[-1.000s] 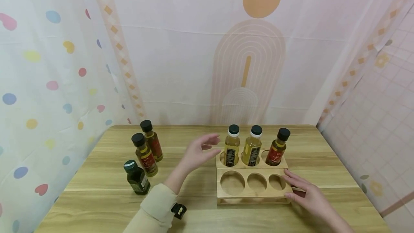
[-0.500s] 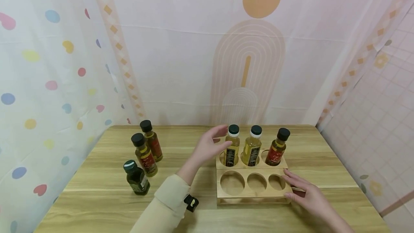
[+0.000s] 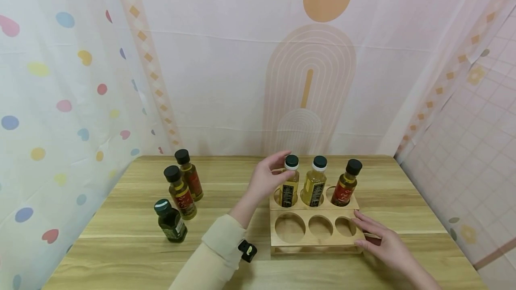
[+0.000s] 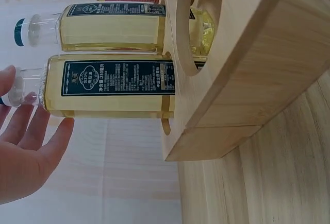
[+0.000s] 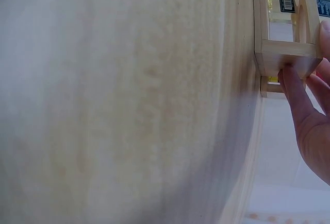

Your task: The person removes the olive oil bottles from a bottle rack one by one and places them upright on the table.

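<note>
A two-tier wooden bottle rack stands on the table. Its rear tier holds two yellow oil bottles and a red-labelled bottle, all upright. My left hand is curled round the neck of the leftmost oil bottle, thumb in front and fingers behind, near its dark green cap. Beside it stands the second oil bottle. At the rack's right end, my right hand grips the front tier, with fingertips against the end panel in the right wrist view. The front tier's three round holes hold no bottles.
To the left on the wooden table stand a short dark green bottle and two black-capped, red-labelled bottles, one in front and one behind. A patterned curtain hangs behind the table.
My left hand has moved right from beside the rack to the leftmost oil bottle, and its fingers have closed in round the neck. The right hand and the bottles have stayed in place.
</note>
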The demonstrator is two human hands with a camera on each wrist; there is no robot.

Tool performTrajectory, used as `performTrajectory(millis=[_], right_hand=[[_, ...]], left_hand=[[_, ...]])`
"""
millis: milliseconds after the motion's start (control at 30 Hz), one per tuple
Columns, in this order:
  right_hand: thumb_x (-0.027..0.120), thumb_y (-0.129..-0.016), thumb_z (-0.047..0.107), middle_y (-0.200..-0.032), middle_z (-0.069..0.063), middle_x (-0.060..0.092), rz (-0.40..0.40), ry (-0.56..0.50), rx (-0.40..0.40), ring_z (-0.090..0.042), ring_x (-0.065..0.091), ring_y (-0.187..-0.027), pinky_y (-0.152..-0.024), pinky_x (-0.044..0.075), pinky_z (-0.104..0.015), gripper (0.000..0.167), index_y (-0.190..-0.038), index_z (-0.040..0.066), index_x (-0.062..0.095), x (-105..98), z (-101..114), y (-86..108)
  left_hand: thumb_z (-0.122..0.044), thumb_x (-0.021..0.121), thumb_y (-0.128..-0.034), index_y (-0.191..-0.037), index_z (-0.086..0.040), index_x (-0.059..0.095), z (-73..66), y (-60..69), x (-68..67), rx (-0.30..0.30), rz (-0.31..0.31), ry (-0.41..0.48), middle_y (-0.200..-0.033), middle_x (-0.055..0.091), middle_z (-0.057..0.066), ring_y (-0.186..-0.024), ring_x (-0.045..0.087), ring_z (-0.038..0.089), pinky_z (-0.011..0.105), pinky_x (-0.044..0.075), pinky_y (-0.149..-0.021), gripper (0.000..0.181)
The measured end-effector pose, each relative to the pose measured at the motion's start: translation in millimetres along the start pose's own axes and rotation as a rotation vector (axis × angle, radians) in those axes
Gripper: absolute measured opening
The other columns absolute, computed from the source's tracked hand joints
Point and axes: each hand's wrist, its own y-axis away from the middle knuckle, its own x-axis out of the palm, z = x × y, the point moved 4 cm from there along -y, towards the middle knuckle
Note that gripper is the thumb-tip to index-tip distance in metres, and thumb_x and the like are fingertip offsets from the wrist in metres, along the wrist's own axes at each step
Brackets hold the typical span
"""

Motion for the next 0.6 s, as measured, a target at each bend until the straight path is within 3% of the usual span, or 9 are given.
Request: performTrajectory(millis=[200,467,600], right_hand=[[0.077,-0.084,0.007,-0.145,-0.019,0.048,0.003,-0.013,-0.004,0.012,0.04,-0.123,-0.081,0.056,-0.024,0.048,-0.129,-0.003,0.063,0,0,0.0],[0.077,-0.085,0.008,-0.145,-0.02,0.047,0.006,-0.01,0.007,0.011,0.041,-0.121,-0.08,0.056,-0.024,0.048,-0.13,-0.002,0.063,0,-1,0.1],[0.077,-0.085,0.008,-0.146,-0.017,0.047,0.003,-0.005,0.013,0.012,0.04,-0.122,-0.08,0.057,-0.024,0.048,-0.13,-0.002,0.063,0,-2,0.2]], left_hand=[[-0.005,0.077,-0.085,-0.132,-0.011,0.064,-0.7,0.6,0.4,-0.032,-0.038,0.007,-0.116,0.068,0.013,-0.106,0.066,0.03,0.036,0.056,-0.088,0.049],[0.001,0.077,-0.0829,-0.126,-0.006,0.067,-2.5,1.8,-1.2,0.023,-0.08,0.009,-0.112,0.07,0.013,-0.104,0.066,0.027,0.033,0.056,-0.088,0.045],[0.001,0.077,-0.0827,-0.125,-0.004,0.067,-12.4,1.4,-5.5,0.069,-0.101,0.036,-0.112,0.07,0.014,-0.104,0.066,0.027,0.034,0.056,-0.088,0.043]])
